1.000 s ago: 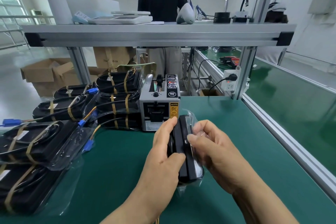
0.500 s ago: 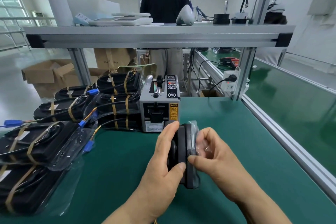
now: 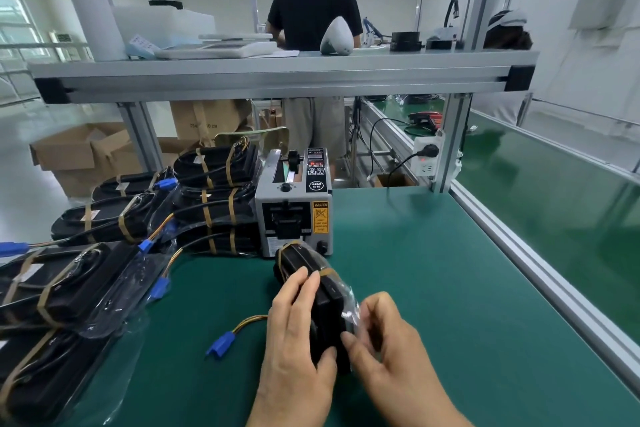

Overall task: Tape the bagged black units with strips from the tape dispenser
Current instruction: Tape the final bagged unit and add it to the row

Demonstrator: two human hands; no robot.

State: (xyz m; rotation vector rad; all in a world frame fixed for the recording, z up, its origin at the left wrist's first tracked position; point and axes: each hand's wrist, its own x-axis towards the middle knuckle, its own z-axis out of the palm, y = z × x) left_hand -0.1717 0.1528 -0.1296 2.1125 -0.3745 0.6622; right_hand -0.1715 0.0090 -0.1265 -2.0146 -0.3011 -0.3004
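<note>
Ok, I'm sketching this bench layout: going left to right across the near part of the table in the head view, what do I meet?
Pile of taped bagged units → blue connector → left hand → bagged black unit gripped between both hands → right hand → aluminium table rail.

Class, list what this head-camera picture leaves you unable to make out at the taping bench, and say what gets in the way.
1. Head view: the near end of the bagged black unit, covered by the left hand and right hand.
2. Head view: whether a strip waits in the mouth of the tape dispenser; too dark.
3. Head view: the taped pile at left, cut by the frame edge.
</note>
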